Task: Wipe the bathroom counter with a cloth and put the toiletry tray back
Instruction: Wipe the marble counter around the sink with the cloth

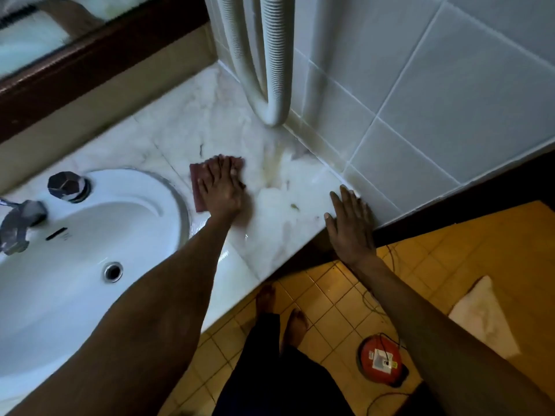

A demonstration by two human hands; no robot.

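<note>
A white marble counter [216,115] runs from the sink to the tiled wall. My left hand [223,187] lies flat on a dark red cloth [196,187], pressing it onto the counter just right of the sink. My right hand [350,220] rests palm down, fingers spread, on the counter's front right corner beside the wall; it holds nothing. Yellowish stains and wet smears [276,175] mark the marble between the two hands. No toiletry tray is in view.
A white oval sink [90,235] with a chrome tap [18,223] and knob [67,186] sits at left. Two ribbed white hoses [276,70] hang in the back corner. Below, on the yellow tile floor, are my bare feet, a red round device [381,361] with a cord, and a white towel [480,313].
</note>
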